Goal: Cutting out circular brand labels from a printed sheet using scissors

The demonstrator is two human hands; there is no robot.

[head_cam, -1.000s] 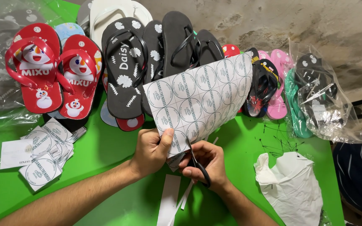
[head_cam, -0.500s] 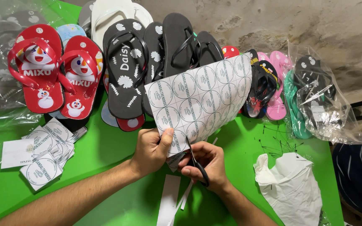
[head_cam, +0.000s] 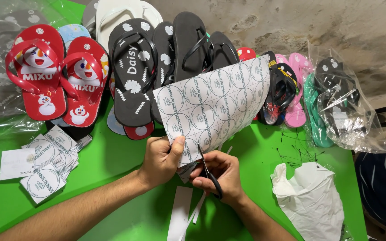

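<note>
- Holding the label sheet [head_cam: 213,105] up over the green table [head_cam: 117,160], left hand [head_cam: 161,159] pinches its bottom edge, thumb on top.
- Right hand [head_cam: 220,175] is closed through the scissors [head_cam: 210,172], blades at that same edge.
- Sheet looks light and floppy, probably bends easily, so gripping close to the cut seems smart.
- Cut labels [head_cam: 45,158] sit piled to the left.

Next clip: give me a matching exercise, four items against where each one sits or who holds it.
Items:
1. label sheet
2. scissors
3. cut labels
4. white bag

Places:
A. piled on the table at far left
B. in the right hand
C. on the table at right
D. pinched by the left hand

Pairs: 1-D, 2-B, 3-A, 4-C
</note>
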